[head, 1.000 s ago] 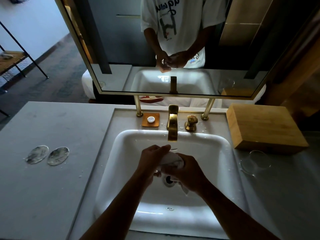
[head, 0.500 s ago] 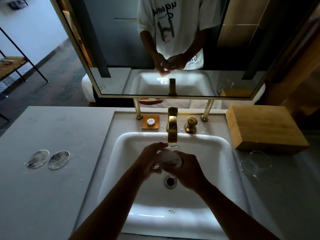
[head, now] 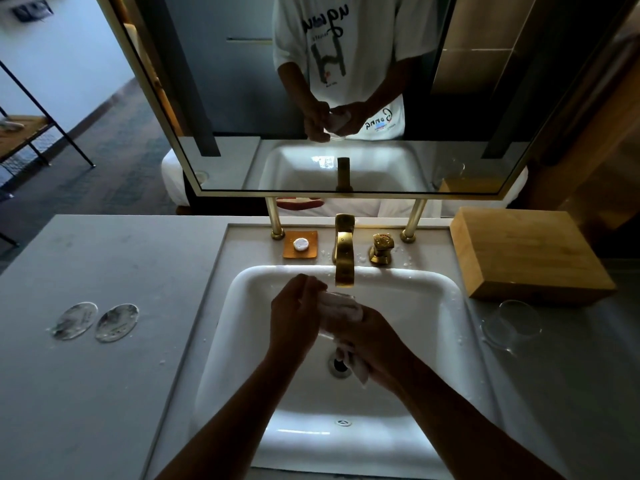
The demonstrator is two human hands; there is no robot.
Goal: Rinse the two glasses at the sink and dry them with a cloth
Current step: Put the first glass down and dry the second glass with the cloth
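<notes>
Left hand (head: 294, 313) grips glass (head: 337, 296), right hand (head: 370, 336) holds cloth (head: 343, 308) over sink (head: 242, 341).

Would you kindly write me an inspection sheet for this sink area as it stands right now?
Surface: grey counter, water droplets; white sink set in it.
Job's things: one glass held over the basin with a white cloth against it; second glass on the counter, right of the sink.
Clutter: two round coasters left; soap dish; wooden box.
Hands: left hand grips the glass; right hand holds the cloth.
Cables: nothing seen.
Surroundings: gold faucet, no stream visible; mirror behind.
</notes>
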